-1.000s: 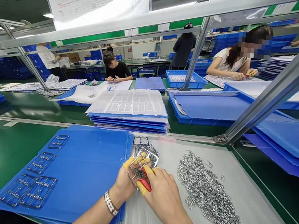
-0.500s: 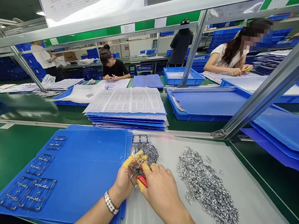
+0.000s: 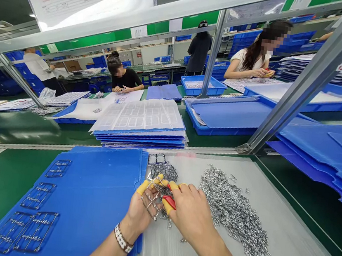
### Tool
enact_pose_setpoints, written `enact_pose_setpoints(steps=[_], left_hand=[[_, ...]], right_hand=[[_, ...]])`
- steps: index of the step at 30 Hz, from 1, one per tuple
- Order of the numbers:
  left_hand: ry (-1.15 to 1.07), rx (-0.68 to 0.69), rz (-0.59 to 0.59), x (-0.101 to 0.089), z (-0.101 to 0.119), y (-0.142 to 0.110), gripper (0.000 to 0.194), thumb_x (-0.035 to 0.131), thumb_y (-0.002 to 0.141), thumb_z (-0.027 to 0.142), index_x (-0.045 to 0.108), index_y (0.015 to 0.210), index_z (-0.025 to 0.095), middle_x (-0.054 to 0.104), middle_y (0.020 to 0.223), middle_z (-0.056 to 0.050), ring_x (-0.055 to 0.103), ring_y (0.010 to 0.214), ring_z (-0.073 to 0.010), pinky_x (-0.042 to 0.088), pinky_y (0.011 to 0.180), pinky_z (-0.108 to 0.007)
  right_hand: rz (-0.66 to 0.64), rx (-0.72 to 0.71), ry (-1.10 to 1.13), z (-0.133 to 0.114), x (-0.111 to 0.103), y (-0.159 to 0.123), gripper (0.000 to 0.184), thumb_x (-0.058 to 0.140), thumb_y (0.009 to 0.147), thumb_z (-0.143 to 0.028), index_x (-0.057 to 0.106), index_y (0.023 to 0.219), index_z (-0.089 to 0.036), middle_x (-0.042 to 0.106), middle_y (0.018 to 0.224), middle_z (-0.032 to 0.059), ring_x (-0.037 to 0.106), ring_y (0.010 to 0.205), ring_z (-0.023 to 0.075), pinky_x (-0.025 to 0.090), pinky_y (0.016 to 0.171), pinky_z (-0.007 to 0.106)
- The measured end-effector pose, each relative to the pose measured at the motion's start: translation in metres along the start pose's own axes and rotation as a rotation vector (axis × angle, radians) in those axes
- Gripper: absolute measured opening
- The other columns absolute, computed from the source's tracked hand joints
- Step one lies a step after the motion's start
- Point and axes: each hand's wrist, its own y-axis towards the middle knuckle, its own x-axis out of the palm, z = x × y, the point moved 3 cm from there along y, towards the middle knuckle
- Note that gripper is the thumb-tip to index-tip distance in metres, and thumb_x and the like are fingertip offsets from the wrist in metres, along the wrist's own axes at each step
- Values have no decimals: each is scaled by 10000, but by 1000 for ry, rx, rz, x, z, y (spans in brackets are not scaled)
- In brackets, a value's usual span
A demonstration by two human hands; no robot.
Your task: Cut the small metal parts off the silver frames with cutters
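My left hand, with yellow finger cots and a beaded bracelet, is closed on a small metal lattice frame held just above the grey sheet. My right hand, also in yellow cots, grips a red-handled cutter against that frame. More lattice frames lie stacked just beyond the hands. A long heap of small shiny metal pieces spreads to the right of my right hand.
Blue corrugated sheets on the left carry several empty frames. Stacked blue sheets with white paper and blue trays stand behind. A slanted metal post rises at right. Other people work at benches beyond.
The frame in my left hand has tilted and come lower and nearer; a few small pieces have dropped onto the grey sheet. The view has shifted slightly.
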Motion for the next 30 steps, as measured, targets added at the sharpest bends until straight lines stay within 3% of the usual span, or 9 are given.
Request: enact_pose_setpoints(steps=[11, 19, 25, 30], left_hand=[[48, 29, 24, -1, -5, 0, 418, 510, 894, 398, 620, 1229, 173, 640, 1189, -99, 584, 959, -200, 440, 701, -270], [113, 80, 22, -3, -6, 2, 440, 549, 867, 410, 621, 1232, 174, 632, 1224, -102, 568, 1074, -241, 444, 828, -306], [132, 107, 14, -6, -7, 1, 408, 564, 861, 398, 649, 1189, 171, 647, 1204, -110, 550, 1138, -259, 446, 906, -345], [149, 122, 34, -8, -7, 0, 385, 569, 858, 371, 652, 1176, 169, 640, 1217, -113, 549, 1147, -260, 465, 877, -334]], right_hand=[[-23, 2, 33, 1, 0, 3, 322, 602, 845, -335, 628, 1149, -231, 677, 947, 79, 595, 900, 264, 363, 742, 365], [-25, 1, 42, 1, -1, 1, 321, 590, 851, -339, 630, 1145, -218, 674, 932, 76, 601, 890, 270, 377, 732, 380], [-63, 1, 11, -4, -2, 3, 282, 612, 809, -239, 642, 1088, -209, 679, 894, 78, 618, 874, 263, 386, 712, 359], [-62, 4, 10, -4, -2, 2, 237, 635, 792, -220, 653, 1028, -205, 681, 861, 75, 625, 840, 249, 382, 701, 344]])
